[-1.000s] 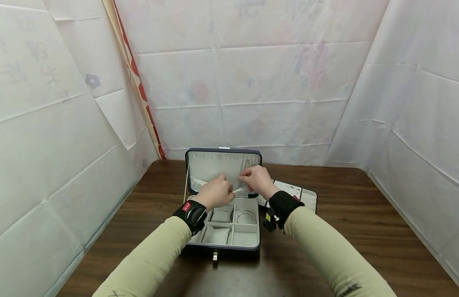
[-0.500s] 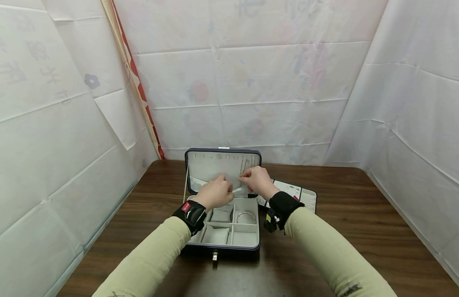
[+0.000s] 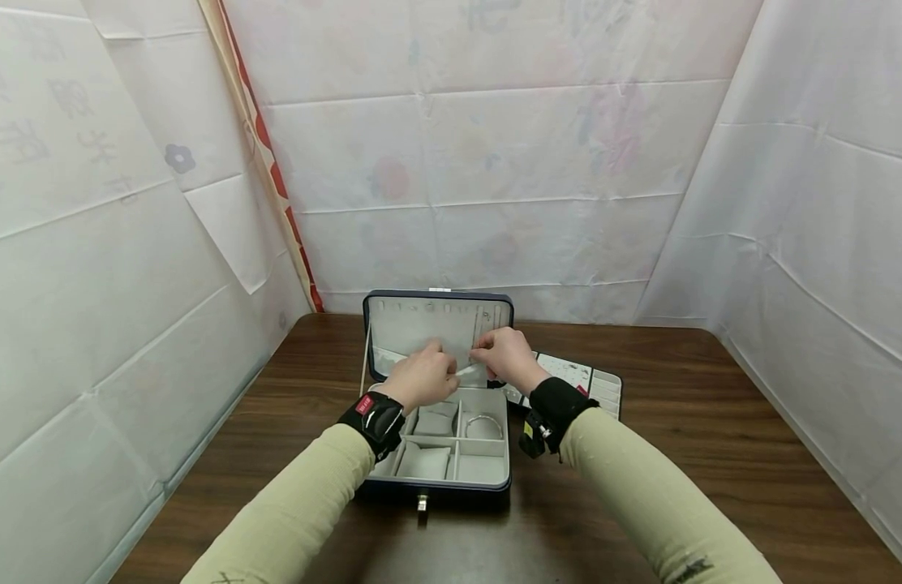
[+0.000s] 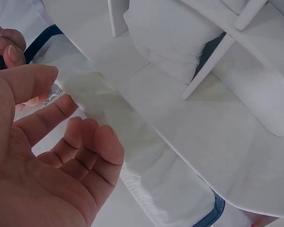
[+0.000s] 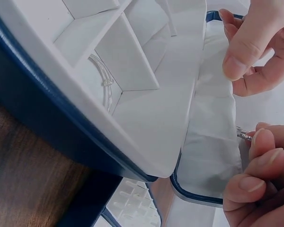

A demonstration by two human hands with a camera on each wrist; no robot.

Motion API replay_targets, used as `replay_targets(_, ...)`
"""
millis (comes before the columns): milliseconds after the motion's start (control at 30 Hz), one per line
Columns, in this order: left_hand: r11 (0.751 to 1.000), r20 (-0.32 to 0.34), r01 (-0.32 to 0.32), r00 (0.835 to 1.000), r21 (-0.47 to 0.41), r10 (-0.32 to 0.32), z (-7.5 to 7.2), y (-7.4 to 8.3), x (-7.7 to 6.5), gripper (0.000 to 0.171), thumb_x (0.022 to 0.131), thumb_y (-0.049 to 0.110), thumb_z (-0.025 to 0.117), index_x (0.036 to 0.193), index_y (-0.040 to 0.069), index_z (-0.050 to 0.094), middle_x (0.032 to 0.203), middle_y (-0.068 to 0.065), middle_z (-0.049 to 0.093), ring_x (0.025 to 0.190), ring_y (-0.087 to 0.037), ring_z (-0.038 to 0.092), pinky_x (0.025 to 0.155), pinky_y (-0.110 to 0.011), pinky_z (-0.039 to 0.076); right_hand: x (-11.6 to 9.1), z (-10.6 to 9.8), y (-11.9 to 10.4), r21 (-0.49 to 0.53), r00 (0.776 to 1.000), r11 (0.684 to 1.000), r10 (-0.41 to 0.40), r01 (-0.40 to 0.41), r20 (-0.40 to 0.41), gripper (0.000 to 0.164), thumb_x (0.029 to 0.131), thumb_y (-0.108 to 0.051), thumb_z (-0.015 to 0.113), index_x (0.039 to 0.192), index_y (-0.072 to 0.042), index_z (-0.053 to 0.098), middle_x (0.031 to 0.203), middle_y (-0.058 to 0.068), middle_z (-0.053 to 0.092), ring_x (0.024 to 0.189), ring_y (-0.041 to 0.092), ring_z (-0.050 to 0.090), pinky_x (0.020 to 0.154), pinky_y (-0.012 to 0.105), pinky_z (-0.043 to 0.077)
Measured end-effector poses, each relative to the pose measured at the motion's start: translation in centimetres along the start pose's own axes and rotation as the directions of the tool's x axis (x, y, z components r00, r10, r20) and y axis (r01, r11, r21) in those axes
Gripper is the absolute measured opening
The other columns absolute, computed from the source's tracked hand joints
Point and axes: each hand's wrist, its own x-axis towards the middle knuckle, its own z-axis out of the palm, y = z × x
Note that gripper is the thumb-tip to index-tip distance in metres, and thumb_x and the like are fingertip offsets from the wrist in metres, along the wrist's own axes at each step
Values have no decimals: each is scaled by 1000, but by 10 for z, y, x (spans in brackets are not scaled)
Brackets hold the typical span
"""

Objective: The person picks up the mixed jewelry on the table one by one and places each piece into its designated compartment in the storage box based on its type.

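A dark blue jewelry box (image 3: 436,491) stands with its white-lined lid (image 3: 422,320) raised. My left hand (image 3: 422,377) is at the lid's fabric pocket (image 4: 146,175); its thumb and index finger hold the upper edge away from the lid. The other left fingers curl loosely. Beside it, my right hand (image 3: 508,355) pinches the silver end of a necklace (image 5: 243,134) just above the pocket's edge. Thin chains (image 3: 478,320) hang from the lid's right hooks. The right fingertips hide most of the pinched piece.
The box base has several compartments, with a watch pillow (image 3: 425,462) in one and a silver bracelet (image 3: 483,418) in another. A lift-out tray (image 3: 606,391) lies right of the box. White sheets (image 3: 568,162) surround the brown wooden table (image 3: 714,422).
Both hands stay almost in place. The right fingertips shift very slightly at the pocket, and the glint between them shows less in the head view.
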Motion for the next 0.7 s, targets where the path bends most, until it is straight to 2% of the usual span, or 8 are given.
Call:
replay_targets(233,1000,-11,7,1000,-8,-7,1,0,1,13,99,25,65,101,14,71,109,-6,54,79,-20,58,67,-41,52,-2,2,3,-32,1000,999,-4,4,15,17,102,-21,65,105,-11,78,56,3,56,49,16,52,56,28,44)
replay_targets(467,1000,-22,12,1000,-19,-13,2,-3,2,14,100,25,63,104,12,66,113,-7,54,82,-20,57,67,-40,52,-5,3,6,-22,1000,1000,-17,18,27,17,102,-21,64,105,-11,77,56,2,53,49,18,52,60,29,44)
replay_targets(700,998,-47,14,999,-54,-16,2,-4,2,16,99,23,63,108,10,62,113,-8,55,83,-19,57,68,-39,52,-8,2,7,-9,999,1000,-23,23,27,19,103,-21,63,114,-11,74,66,13,62,58,31,60,58,31,46)
